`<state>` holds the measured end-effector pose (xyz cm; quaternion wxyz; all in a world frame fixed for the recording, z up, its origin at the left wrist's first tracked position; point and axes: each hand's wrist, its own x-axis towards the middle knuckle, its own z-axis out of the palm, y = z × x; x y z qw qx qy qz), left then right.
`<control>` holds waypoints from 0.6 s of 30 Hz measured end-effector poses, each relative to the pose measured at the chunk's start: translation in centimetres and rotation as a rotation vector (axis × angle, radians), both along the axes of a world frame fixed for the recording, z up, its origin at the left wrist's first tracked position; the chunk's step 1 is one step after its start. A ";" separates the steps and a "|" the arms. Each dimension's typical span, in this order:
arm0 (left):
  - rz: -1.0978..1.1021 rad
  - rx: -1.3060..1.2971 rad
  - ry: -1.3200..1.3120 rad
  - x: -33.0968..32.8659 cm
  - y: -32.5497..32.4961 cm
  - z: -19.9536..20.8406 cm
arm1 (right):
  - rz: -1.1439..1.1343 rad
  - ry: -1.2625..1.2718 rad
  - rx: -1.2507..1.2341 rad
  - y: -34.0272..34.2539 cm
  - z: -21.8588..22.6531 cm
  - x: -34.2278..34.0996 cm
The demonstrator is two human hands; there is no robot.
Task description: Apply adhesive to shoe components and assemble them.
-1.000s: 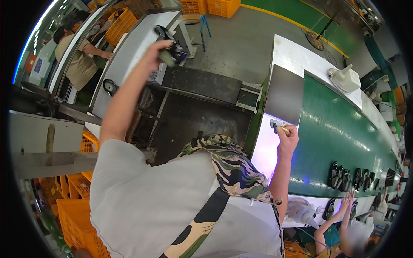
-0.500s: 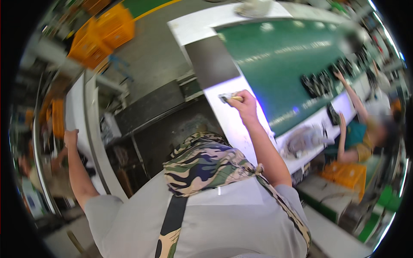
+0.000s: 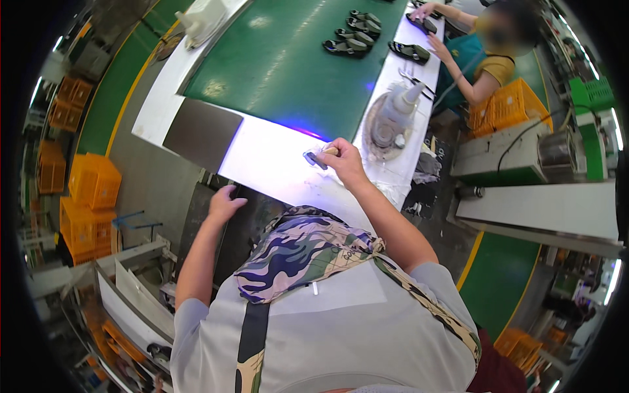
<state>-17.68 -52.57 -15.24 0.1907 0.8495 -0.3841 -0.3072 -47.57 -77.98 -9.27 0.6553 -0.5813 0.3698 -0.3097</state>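
Observation:
My right hand (image 3: 344, 161) pinches a small brush (image 3: 318, 160) by its light wooden handle. The brush's dark head is at the white tabletop (image 3: 268, 154), close to the green belt; whether its bristles touch the surface I cannot tell. My left hand (image 3: 225, 202) holds nothing, thumb and fingers apart, just off the near edge of the white table. Beyond the table, several dark strappy sandals (image 3: 350, 39) rest on the green belt (image 3: 275, 65).
A white squeeze bottle (image 3: 398, 108) stands in a round, stained tray at the right. Past it a co-worker's hands (image 3: 434, 33) handle a sandal on the white ledge. A dark flat panel (image 3: 203, 133) lies on the table's left part. Orange crates (image 3: 92, 183) stand at left.
The view has swung to the right. My left hand has left the white bench edge at the left and come in near the table. My right hand keeps its grip on the brush.

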 end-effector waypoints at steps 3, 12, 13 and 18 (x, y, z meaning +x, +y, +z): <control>-0.239 0.008 0.015 -5.0 -5.3 -0.3 | -0.128 0.023 0.009 -0.9 -0.8 -4.7; -0.583 0.097 0.010 -3.7 -12.6 -2.0 | -0.433 -0.012 0.068 -0.2 -0.8 -10.4; -0.595 0.136 0.025 -3.0 -13.2 -2.3 | -0.457 -0.014 0.073 0.1 -0.8 -10.0; -0.649 0.193 0.070 0.4 -16.8 -4.2 | -0.552 -0.114 0.162 0.6 -1.4 -8.0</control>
